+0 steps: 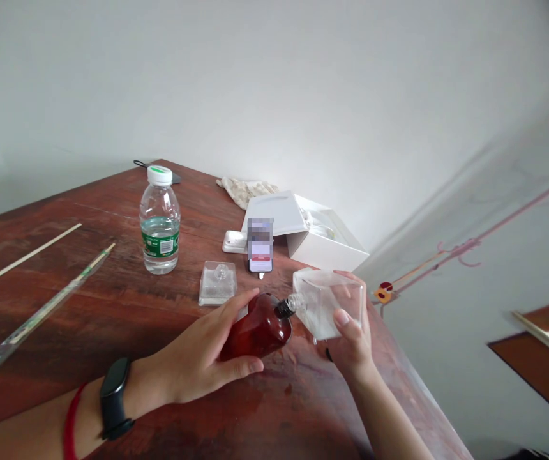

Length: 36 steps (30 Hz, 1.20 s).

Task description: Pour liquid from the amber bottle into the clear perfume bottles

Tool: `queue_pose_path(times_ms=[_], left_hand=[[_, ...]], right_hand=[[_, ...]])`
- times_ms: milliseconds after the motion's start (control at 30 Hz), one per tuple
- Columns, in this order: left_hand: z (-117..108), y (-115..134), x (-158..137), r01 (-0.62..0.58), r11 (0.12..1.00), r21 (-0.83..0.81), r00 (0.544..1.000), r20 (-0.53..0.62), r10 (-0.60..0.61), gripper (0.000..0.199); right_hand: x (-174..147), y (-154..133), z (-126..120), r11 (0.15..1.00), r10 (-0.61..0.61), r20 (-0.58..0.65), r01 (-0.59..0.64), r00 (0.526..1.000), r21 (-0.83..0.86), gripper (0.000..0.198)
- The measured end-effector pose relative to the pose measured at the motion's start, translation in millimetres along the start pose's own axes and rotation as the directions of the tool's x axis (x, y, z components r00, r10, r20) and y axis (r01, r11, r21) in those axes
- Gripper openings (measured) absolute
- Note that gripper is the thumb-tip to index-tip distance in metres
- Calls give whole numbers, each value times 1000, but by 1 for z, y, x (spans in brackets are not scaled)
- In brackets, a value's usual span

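My left hand [226, 348] is wrapped round a dark red bottle [255, 332], which lies tilted with its black neck [283, 309] pointing up to the right. A clear ridged piece [297, 302] shows between that neck and a clear, square-sided container [328, 300]; which of the two it belongs to, I cannot tell. My right hand [353, 332] holds the container tilted, thumb on the near side and fingers behind. Behind the red bottle, a clear square lid with a round knob [218, 282] lies on the wooden table [265, 409].
A water bottle [159, 223] with a white cap stands at the left. Nearby lie a thin stick [25, 259] and wrapped chopsticks [49, 303]. A phone [260, 246] leans on an open white box [325, 246], beside a white case [235, 241]. A cloth [246, 190] lies behind.
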<state>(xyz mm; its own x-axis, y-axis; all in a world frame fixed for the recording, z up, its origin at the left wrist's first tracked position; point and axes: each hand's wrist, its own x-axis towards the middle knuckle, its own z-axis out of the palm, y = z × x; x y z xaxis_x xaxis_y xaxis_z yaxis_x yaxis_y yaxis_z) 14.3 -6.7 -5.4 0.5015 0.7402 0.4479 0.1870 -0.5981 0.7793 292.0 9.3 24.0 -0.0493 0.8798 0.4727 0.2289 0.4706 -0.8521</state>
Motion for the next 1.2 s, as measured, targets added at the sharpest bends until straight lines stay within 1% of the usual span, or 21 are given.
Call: queue_pose_path(times_ms=[100, 233, 433, 633, 867, 1000, 1100, 1200], left_hand=[[-1, 1, 0, 22, 1000, 3, 999, 24, -22, 83], [-2, 2, -1, 41, 999, 7, 997, 68, -41, 82], [-2, 1, -1, 39, 999, 15, 996, 86, -40, 82], [-3, 2, -1, 38, 999, 1, 995, 89, -38, 82], [-3, 2, -1, 31, 999, 6, 995, 90, -32, 85], [-2, 0, 0, 17, 1000, 15, 996, 92, -18, 82], [-2, -1, 0, 11, 1000, 19, 996, 93, -13, 83], [-2, -1, -1, 7, 1000, 16, 996, 88, -8, 83]], right_hand=[[0, -2, 5, 992, 0, -145, 18, 989, 123, 57], [0, -4, 10, 977, 35, -194, 7, 980, 214, 61], [-2, 2, 7, 972, 37, -251, 23, 967, 233, 66], [-5, 5, 6, 972, 43, -257, 19, 965, 234, 69], [-3, 6, 5, 984, -17, -241, 59, 970, 169, 64], [-2, 7, 5, 991, -51, -240, 80, 969, 111, 67], [-2, 9, 4, 993, -85, -239, 103, 967, 65, 66], [-1, 8, 4, 991, -97, -232, 115, 968, 64, 64]])
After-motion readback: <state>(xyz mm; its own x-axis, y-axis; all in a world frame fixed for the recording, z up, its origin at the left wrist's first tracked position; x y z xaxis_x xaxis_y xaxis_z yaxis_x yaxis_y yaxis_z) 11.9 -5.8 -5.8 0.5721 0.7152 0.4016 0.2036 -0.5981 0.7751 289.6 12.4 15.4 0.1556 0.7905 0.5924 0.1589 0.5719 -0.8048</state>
